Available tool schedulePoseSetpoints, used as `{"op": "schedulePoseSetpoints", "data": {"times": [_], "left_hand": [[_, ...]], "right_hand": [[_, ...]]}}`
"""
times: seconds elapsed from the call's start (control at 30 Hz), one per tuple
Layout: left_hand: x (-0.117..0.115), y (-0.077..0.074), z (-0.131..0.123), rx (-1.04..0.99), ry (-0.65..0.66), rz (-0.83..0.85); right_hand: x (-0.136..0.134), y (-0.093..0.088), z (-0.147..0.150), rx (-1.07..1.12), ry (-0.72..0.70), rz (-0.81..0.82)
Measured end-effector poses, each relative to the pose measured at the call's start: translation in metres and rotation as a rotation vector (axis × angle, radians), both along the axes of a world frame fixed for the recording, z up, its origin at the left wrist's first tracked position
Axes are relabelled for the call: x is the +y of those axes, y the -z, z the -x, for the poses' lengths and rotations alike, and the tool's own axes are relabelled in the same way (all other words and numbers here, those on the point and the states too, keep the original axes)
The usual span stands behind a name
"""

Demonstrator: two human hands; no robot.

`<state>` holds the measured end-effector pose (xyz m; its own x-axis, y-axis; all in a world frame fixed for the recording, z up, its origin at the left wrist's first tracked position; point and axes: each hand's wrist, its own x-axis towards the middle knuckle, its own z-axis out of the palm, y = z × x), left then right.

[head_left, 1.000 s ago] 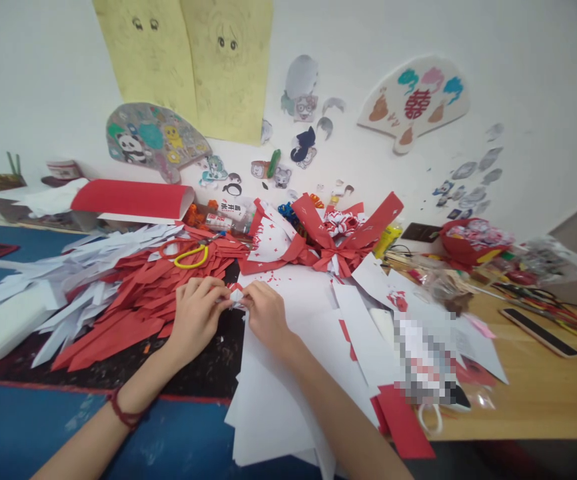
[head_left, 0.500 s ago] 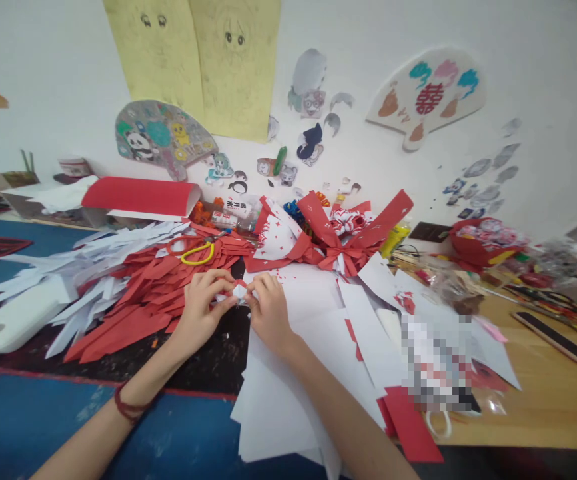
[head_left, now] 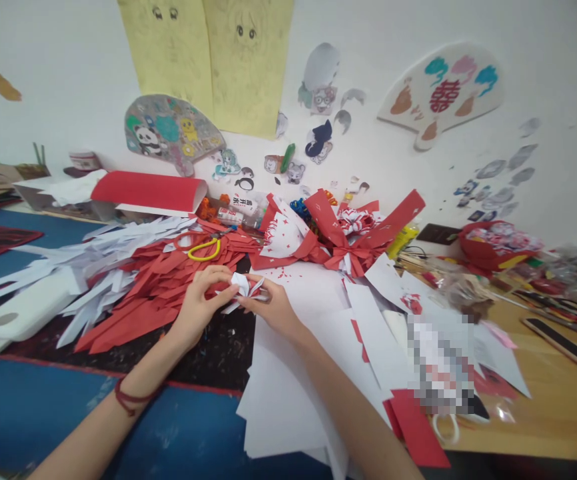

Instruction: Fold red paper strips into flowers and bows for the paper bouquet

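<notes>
Two grips, left grip (head_left: 201,297) and right grip (head_left: 277,305), pinched a folded white paper piece (head_left: 240,283) between the red strips (head_left: 143,283) at left and white sheets (head_left: 288,393) at right; it seemed light, thin, easily creased, best held by its folded edges.

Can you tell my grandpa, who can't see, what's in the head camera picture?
The left hand and right hand hold a small folded white paper. Beyond them, scissors lie on red paper strips, with white strips alongside.
</notes>
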<state>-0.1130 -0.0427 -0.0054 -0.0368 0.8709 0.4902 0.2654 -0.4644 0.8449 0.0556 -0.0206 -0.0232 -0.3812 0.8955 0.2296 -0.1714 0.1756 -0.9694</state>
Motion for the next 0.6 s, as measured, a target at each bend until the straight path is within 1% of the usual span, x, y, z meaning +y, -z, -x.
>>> {"op": "schedulePoseSetpoints", "data": {"times": [0.1, 0.2, 0.3, 0.4, 0.5, 0.6], "left_hand": [[-0.002, 0.0, 0.001, 0.004, 0.042, 0.036], [-0.003, -0.001, 0.001, 0.089, 0.045, 0.026], [-0.003, -0.005, 0.002, 0.193, 0.021, -0.014], [-0.003, -0.01, 0.004, 0.276, -0.014, -0.051], [-0.003, -0.014, 0.005, 0.281, -0.046, -0.08], [-0.003, -0.015, 0.006, 0.299, -0.051, -0.084]], "right_hand": [[0.002, -0.001, -0.002, -0.021, -0.026, 0.001], [0.001, -0.003, -0.004, -0.052, -0.043, -0.014], [0.0, -0.006, -0.007, -0.091, -0.061, -0.065], [-0.001, -0.009, -0.01, -0.13, -0.049, -0.126], [-0.001, -0.013, -0.013, -0.177, -0.042, -0.198], [-0.002, -0.015, -0.014, -0.211, -0.053, -0.258]]}}
